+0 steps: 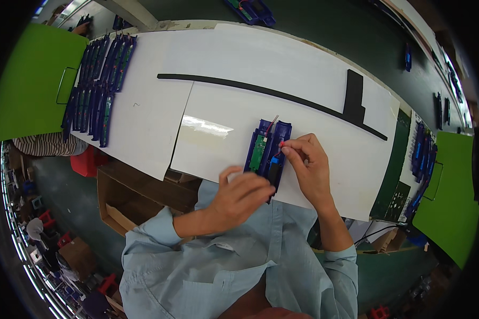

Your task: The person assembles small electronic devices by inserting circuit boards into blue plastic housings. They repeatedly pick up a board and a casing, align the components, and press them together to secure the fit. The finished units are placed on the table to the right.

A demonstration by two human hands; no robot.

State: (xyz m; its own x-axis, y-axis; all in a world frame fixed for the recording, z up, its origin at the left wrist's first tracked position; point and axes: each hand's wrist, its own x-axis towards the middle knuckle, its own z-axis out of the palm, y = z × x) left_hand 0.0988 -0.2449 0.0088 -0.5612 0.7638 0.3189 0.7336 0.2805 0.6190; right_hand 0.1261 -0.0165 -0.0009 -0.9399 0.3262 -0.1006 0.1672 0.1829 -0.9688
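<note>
We see an open blue casing (pixel 267 146) lying flat on white sheeting, green circuit board (pixel 258 150) exposed inside.

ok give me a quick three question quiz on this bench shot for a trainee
1. True or false: both hands touch the open blue casing on the white sheet.
2. Which hand pinches the small red piece by the casing? A) the left hand B) the right hand
3. Fill in: the strip inside the casing's left half is a ____ circuit board.

Key:
1. True: the left hand holds its near end, and the right hand's fingers rest at its right edge.
2. B
3. green
</note>
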